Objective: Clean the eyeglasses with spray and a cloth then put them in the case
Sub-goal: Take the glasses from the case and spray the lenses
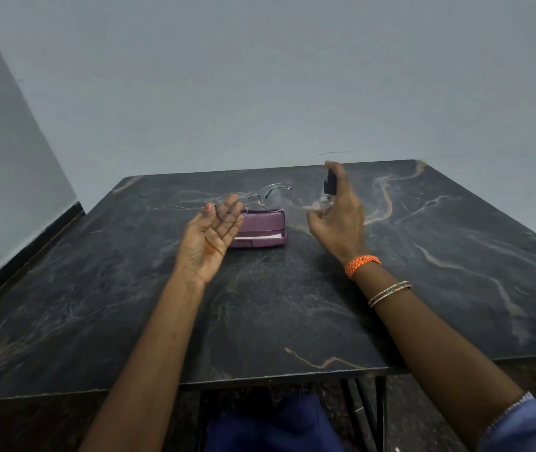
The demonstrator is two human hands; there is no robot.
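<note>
Dark marbled table (292,305) against a bare grey wall; eyeglasses (253,199) raised above it, lenses turned toward the nozzle to catch the mist, pinched at one lens rim by left hand (209,233), palm otherwise open. Spray bottle (328,194) wrapped in right hand (338,220), forefinger on the pump, aimed at the near lens; purple case (261,228) directly beneath, apparently shut, ready for later; cloth not visible

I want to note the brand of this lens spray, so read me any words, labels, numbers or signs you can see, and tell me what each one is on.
None can be read.
Spray bottle in the right hand: no label legible, partly hidden by fingers.
Purple case: no visible print.
Eyeglasses in the left hand: no marking visible.
</note>
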